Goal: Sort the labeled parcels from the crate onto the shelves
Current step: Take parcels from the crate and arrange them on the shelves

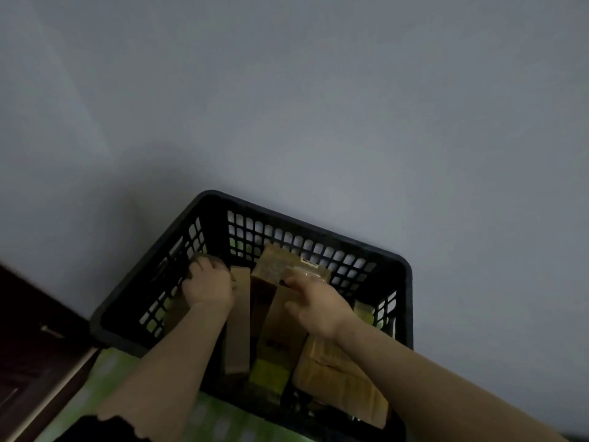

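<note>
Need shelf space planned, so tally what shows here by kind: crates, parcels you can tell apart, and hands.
Crate: 1
Parcels: 6 that can be told apart, all inside the crate; the picture is dim and more may be hidden under the hands
Hands: 2, left hand and right hand
Total: 9

Dim grey wall [287, 90], dark wooden furniture [25, 330] left, green surface [207, 419] below.

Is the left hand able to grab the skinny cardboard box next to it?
Probably yes. The skinny cardboard box stands beside the left hand in the crate, top edge uncovered. But that hand seems to grip a dark thing, so it may need to let go.
</note>
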Tool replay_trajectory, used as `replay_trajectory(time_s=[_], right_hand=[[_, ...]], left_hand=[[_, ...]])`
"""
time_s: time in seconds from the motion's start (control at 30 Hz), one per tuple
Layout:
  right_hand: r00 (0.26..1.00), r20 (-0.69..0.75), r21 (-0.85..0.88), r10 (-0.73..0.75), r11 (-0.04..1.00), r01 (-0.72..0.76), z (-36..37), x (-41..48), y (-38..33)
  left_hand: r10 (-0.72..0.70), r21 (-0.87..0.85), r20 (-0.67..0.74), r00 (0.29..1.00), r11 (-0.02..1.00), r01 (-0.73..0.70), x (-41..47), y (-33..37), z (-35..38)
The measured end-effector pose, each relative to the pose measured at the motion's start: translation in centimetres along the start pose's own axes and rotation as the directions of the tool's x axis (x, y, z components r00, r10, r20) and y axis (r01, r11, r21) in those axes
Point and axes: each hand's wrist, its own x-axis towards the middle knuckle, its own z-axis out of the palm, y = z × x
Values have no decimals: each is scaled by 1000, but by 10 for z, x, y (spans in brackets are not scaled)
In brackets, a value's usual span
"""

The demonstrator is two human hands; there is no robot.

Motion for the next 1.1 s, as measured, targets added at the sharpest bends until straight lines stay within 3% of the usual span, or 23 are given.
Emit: replay_trajectory(time_s=[0.13, 0.23, 0.3, 0.47, 0.6, 0.67, 0.8, 0.9, 1.1], right_hand=[[1000, 16, 49, -11, 999, 10, -10, -4, 8], [999, 28, 122, -29, 992, 26, -22, -12, 16], [998, 43, 185, -51, 982, 43, -33, -18, 22], [995, 37, 363, -89, 929, 70, -64, -41, 35], [992, 22, 426, -123, 899, 102, -91, -72, 40], [990, 27, 510, -136, 854, 103, -105, -88, 41], [978, 141, 732, -153, 682, 1, -115, -107, 47], [930, 246, 806, -272, 591, -40, -114, -118, 44], [763, 369, 850, -531, 524, -46, -90, -155, 24]], left_hand=[[-36, -57, -47, 998, 998, 33, -4, -6, -15], [-116, -263, -115, 987, 961, 83, -14, -11, -46], [-173, -466, -131, 976, 880, 94, -26, -14, -72], [-345, -824, -191, 919, 565, 41, -95, -19, -134], [-451, -987, -67, 890, 159, 6, -159, -14, -163], [-424, -1000, -23, 905, -3, -27, -191, -13, -172], [-281, -975, -48, 959, -194, -105, -250, -15, -183], [-221, -962, -92, 971, -233, -144, -287, -19, -191], [-242, -954, -127, 962, -235, -185, -344, -44, -193]])
